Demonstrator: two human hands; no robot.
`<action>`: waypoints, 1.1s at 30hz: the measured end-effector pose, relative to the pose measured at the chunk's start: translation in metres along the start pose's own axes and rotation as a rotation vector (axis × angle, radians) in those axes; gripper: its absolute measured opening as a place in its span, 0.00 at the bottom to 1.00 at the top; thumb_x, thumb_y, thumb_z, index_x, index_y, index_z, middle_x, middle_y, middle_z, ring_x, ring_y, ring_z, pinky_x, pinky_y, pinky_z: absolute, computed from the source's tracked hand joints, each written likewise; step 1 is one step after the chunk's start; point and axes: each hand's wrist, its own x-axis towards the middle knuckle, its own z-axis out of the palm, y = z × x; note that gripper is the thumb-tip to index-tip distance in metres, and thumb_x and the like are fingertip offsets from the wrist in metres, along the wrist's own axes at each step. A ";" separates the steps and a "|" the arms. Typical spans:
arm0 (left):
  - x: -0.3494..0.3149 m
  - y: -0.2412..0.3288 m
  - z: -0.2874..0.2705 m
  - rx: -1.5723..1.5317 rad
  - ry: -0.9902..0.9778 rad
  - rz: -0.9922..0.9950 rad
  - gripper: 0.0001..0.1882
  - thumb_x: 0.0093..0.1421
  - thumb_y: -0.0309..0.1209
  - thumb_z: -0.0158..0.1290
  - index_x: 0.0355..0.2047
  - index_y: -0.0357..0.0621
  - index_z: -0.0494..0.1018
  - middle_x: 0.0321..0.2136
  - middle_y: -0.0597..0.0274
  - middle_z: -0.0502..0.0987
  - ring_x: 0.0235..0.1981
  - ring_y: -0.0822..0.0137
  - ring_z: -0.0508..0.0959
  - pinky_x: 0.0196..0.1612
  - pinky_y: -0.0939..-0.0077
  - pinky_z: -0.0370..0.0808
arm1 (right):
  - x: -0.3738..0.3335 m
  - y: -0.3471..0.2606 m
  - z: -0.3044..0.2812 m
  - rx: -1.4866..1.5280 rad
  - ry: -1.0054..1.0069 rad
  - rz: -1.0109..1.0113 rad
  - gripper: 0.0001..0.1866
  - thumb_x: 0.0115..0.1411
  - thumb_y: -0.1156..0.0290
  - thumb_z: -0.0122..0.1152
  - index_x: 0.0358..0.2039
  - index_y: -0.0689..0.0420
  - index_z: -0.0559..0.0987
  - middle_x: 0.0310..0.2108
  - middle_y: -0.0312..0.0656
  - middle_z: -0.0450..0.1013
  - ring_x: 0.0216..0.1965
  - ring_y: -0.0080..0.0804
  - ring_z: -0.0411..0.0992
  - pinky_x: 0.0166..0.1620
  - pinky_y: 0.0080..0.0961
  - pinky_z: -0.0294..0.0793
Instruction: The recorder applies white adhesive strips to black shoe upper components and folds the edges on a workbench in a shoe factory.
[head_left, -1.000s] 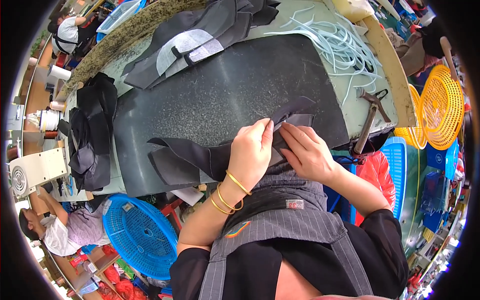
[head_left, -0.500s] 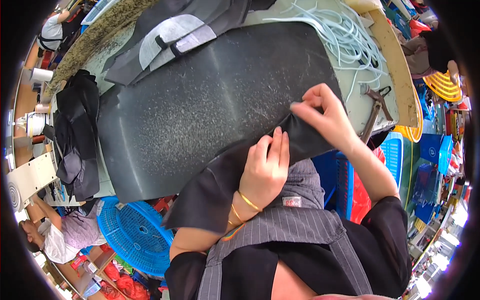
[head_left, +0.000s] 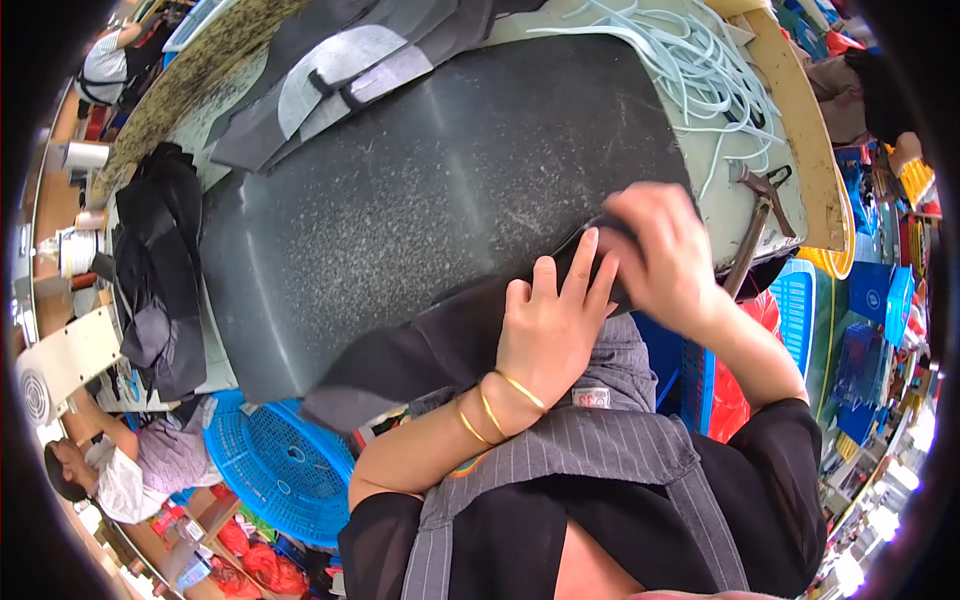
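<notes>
A soft black piece of material [head_left: 415,350], leather-like or fabric, lies across the near edge of a large dark, scuffed mat [head_left: 380,220]. My left hand [head_left: 555,325] rests flat on this piece with its fingers spread, pressing it near the fold. My right hand [head_left: 665,255], somewhat blurred, curls over the right end of the piece, and its fingers close on the folded edge. The right fingertips are partly hidden behind the hand.
Cut dark pieces with grey patches [head_left: 345,65] lie at the back. Pale blue strips [head_left: 690,60] are tangled at the far right, above a hammer [head_left: 755,220]. More black pieces [head_left: 160,270] hang at the left. A blue basket [head_left: 275,470] stands below; co-workers are around.
My right hand has come down onto the edge from its raised pinch. My left fingers have spread and shifted slightly right. The black piece's left end has swung outward to the left.
</notes>
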 end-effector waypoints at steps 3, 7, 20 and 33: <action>-0.034 -0.023 -0.023 -0.167 0.058 0.110 0.23 0.53 0.27 0.55 0.50 0.34 0.77 0.51 0.53 0.79 0.47 0.57 0.79 0.48 0.67 0.78 | -0.023 -0.017 -0.002 0.360 -0.361 -0.049 0.24 0.61 0.63 0.65 0.56 0.58 0.75 0.55 0.51 0.73 0.56 0.51 0.72 0.57 0.43 0.74; -0.081 -0.056 -0.050 -0.047 0.001 0.233 0.21 0.52 0.26 0.55 0.48 0.35 0.79 0.47 0.52 0.82 0.45 0.60 0.83 0.47 0.70 0.82 | -0.032 -0.020 -0.001 -0.080 -0.554 -0.398 0.42 0.61 0.35 0.48 0.64 0.56 0.71 0.68 0.49 0.63 0.70 0.47 0.58 0.70 0.46 0.57; -0.107 -0.130 -0.142 0.040 -0.228 -0.118 0.32 0.42 0.27 0.66 0.53 0.50 0.78 0.59 0.61 0.74 0.60 0.47 0.68 0.60 0.52 0.65 | 0.017 -0.125 0.057 0.092 -0.476 -0.446 0.42 0.58 0.40 0.58 0.55 0.70 0.73 0.51 0.51 0.75 0.47 0.40 0.76 0.48 0.31 0.77; -0.157 -0.116 -0.034 -0.058 0.352 -0.259 0.24 0.58 0.43 0.63 0.49 0.40 0.79 0.50 0.58 0.75 0.49 0.55 0.73 0.49 0.59 0.71 | 0.046 -0.159 0.088 0.021 -0.249 -0.143 0.13 0.47 0.76 0.62 0.35 0.57 0.74 0.26 0.38 0.72 0.27 0.36 0.72 0.30 0.32 0.74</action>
